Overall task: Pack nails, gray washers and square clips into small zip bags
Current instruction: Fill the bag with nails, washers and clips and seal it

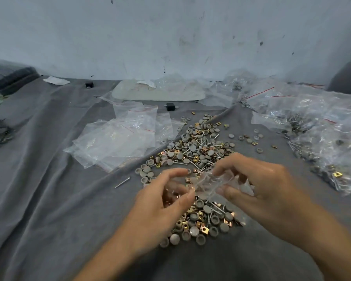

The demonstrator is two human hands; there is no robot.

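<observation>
Grip: the left hand (166, 199) and the right hand (257, 185) both hold one small zip bag (213, 183) between them. The right thumb and fingers pinch its right end, and the curled left fingers and thumb close on its left edge.
Bag: thin clear plastic, crumpled and glossy; motion blur hides what is inside.
Left palm: coppery glints show there, too blurred to name.
Under the grip: a heap of loose parts lies on the gray cloth (49, 179), running from just nearer the person to beyond the hands.
Gray washers (193, 148): round, matte, cup-shaped caps.
Square clips (203, 228): small brass-coloured shiny plates, each with a centre hole.
Nails (201, 140): thin bright steel pins mixed through the heap.
Left of the grip: one loose nail (122, 182) lies apart on the cloth.
Beyond and left: a stack of flat empty bags (118, 138).
Right of the grip: filled bags (322, 128), piled and wrinkled, with nails and washers showing through.
Far beyond: a pale tray (158, 91), two small black blocks (170, 106), and a scuffed, whitish wall (170, 37).
Cloth: soft, with long folds.
Markings: thin red lines cross the bag mouths; faint marks on the tray are unreadable.
</observation>
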